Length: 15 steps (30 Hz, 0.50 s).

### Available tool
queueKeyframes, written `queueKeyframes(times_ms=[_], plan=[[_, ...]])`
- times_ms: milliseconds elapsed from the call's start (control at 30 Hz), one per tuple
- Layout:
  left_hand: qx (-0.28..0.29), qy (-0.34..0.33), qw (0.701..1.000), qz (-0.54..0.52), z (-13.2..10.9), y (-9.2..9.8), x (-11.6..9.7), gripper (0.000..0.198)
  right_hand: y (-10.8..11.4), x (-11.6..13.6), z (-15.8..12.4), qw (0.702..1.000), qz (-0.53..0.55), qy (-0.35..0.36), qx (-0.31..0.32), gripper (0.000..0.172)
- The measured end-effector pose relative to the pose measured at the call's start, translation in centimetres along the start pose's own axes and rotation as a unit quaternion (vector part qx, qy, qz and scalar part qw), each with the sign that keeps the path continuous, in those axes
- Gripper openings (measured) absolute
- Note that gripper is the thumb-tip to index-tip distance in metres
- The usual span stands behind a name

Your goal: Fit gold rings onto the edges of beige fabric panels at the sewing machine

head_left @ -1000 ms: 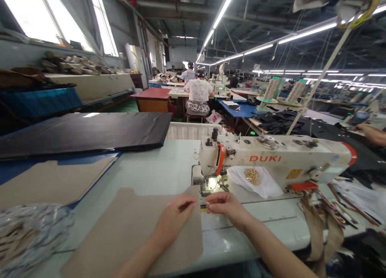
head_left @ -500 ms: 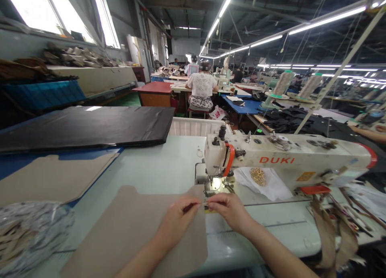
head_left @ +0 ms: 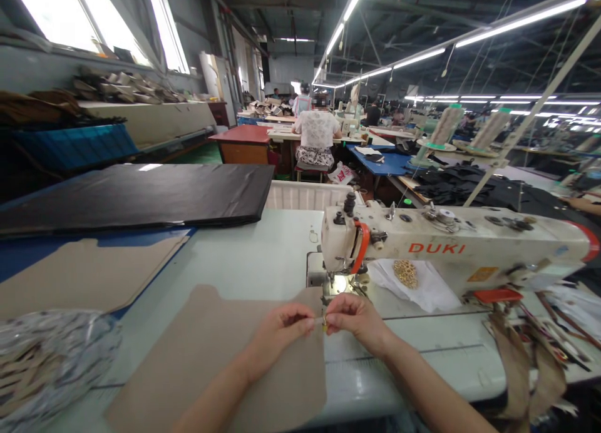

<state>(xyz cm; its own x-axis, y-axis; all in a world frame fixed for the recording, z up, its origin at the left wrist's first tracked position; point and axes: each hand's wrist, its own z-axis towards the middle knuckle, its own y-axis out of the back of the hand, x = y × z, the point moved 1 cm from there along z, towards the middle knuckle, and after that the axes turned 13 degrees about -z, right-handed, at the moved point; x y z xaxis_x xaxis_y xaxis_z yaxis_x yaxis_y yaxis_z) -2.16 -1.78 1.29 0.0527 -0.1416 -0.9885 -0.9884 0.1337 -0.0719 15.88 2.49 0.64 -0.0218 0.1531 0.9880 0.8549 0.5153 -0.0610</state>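
My left hand [head_left: 282, 333] is closed in a pinch, its thumb and forefinger on the end of a small pale strip [head_left: 319, 321]. Facing it, my right hand [head_left: 354, 323] pinches what looks like a small gold-coloured ring [head_left: 325, 322] at the strip's other end; the fingers partly hide both. Below the left hand lies a flat taupe fabric panel [head_left: 201, 358] with tabs on its far edge. Just beyond my fingertips is the lit needle area of the sewing machine [head_left: 394, 239]. A heap of gold-coloured rings [head_left: 405, 274] rests on a white sheet [head_left: 434, 289] by the machine arm.
To the left are a stack of taupe panels [head_left: 89, 273], a dark covered slab [head_left: 141, 195] and a clear bag [head_left: 56, 364] of small taupe pieces. Taupe straps [head_left: 504, 364] hang at the right. A person [head_left: 315, 132] sits ahead, back turned.
My two hands stay close together, with the right fingers slightly higher and more curled. The strip and gold-coloured piece between them show more clearly. The view has shifted slightly left.
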Motion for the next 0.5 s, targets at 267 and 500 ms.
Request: queueKeyframes(times_ms=[267, 500], plan=[[-0.006, -0.005, 0.999, 0.035, 0.4, 0.5, 0.5, 0.026, -1.0, -1.4, 0.4, 0.985, -0.089, 0.122, -0.083, 0.018], [-0.036, -0.014, 0.998, 0.058, 1.1, 0.8, 1.0, 0.030, -2.6, -2.6, 0.4, 0.913, -0.237, 0.251, -0.216, 0.023]])
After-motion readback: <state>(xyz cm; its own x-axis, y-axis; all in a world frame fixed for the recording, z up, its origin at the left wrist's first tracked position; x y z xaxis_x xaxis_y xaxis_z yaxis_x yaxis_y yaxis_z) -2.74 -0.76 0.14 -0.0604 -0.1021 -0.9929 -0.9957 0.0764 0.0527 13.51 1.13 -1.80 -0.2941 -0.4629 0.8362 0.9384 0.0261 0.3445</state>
